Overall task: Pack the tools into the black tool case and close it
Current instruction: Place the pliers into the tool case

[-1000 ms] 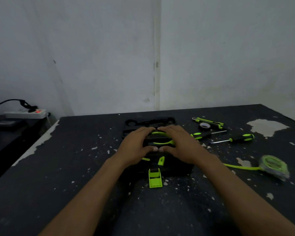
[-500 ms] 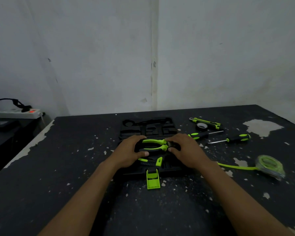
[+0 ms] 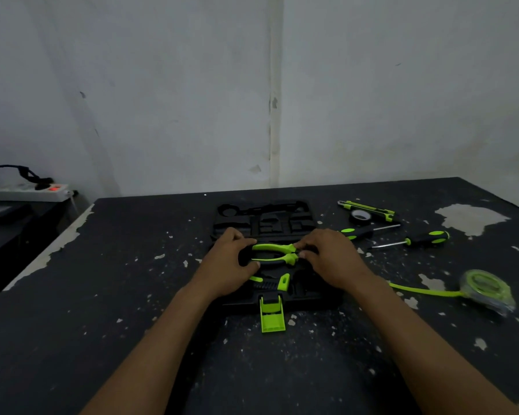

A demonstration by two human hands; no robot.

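Note:
The black tool case lies open in the middle of the dark table, its green latch pointing toward me. Green-and-black pliers lie across the near half of the case. My left hand grips the handle ends and my right hand holds the head end. Two green-handled screwdrivers, a utility knife and a roll of black tape lie right of the case. A green tape measure sits at the far right, its strap stretched toward my right arm.
The table has chipped paint; its left edge drops to a lower dark surface holding a white power strip with a red light. A white wall stands right behind the table's far edge.
My hands have slid apart from over the pliers to their two ends, so the green handles now show between them. The view has shifted slightly.

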